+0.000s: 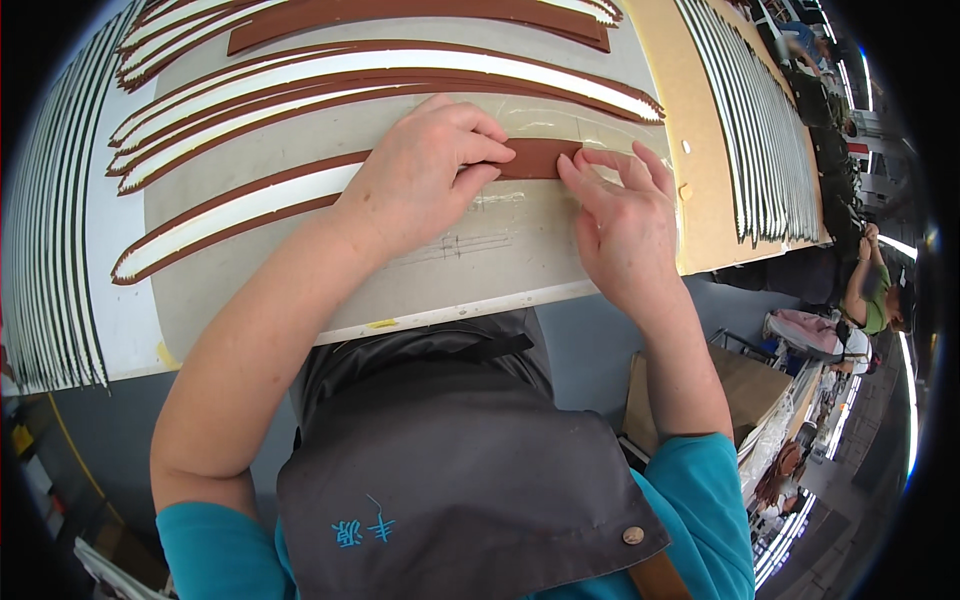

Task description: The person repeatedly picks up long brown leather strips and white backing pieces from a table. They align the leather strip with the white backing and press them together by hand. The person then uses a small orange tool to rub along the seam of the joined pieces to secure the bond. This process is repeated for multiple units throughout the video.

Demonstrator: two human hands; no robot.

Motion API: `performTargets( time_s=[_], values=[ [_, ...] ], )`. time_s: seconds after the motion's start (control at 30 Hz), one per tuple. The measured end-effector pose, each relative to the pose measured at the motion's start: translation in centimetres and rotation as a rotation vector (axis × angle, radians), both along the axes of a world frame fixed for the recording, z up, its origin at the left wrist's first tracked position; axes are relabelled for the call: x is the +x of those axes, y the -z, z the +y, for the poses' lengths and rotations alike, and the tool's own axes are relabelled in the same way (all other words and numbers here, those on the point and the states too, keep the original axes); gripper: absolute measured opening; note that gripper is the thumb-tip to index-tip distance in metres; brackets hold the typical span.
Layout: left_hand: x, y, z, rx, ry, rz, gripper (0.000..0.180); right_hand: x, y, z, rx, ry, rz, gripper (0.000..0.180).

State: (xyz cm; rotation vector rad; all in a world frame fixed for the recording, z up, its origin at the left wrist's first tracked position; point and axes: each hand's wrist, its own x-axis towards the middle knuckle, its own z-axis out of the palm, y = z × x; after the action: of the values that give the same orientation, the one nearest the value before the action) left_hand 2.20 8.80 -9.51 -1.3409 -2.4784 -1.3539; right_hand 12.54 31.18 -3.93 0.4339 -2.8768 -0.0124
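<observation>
A long brown leather-like strip (250,205) with a white band down its middle and a pointed left end lies across the grey work surface (300,285). Its right part is plain brown (538,158) between my hands. My left hand (425,175) is closed on the strip with thumb and fingertips, covering the place where white gives way to brown. At the right end, my right hand (628,215) pinches the strip's edge between thumb and index finger, its other fingers raised. The two hands are apart, with a short stretch of brown showing between them.
Beyond my hands lie several similar brown-and-white strips (380,75) and a stack of plain brown strips (420,22). Rows of dark, light-edged strips line the left (60,200) and the tan board (705,150) at right. The table's front edge (480,305) runs before my apron.
</observation>
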Motion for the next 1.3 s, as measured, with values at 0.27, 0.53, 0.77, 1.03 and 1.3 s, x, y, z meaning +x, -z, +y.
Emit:
performTargets(
  time_s=[0.27,0.53,0.77,1.03,1.3],
  values=[
    [0.9,-0.3,0.3,-0.144,0.006,0.238,0.033,-1.3,0.1,0.3,-0.014,-0.140,-0.085,0.042],
    [2.0,-0.9,-0.7,-0.249,-0.074,0.320,0.042,-1.1,0.4,0.4,-0.068,-0.089,-0.171,0.057],
    [3.6,-1.6,-1.6,-0.317,-0.172,0.332,0.038,-0.5,0.2,3.4,-0.019,-0.056,-0.200,0.059],
    [3.2,-1.9,-1.2,-0.282,-0.198,0.309,0.034,-1.3,1.6,3.4,-0.259,-0.041,-0.036,0.036],
    [1.1,-3.7,1.1,-0.281,-0.243,0.143,0.020,-4.6,-0.2,3.1,-0.672,0.223,-0.326,0.032]
  ],
)
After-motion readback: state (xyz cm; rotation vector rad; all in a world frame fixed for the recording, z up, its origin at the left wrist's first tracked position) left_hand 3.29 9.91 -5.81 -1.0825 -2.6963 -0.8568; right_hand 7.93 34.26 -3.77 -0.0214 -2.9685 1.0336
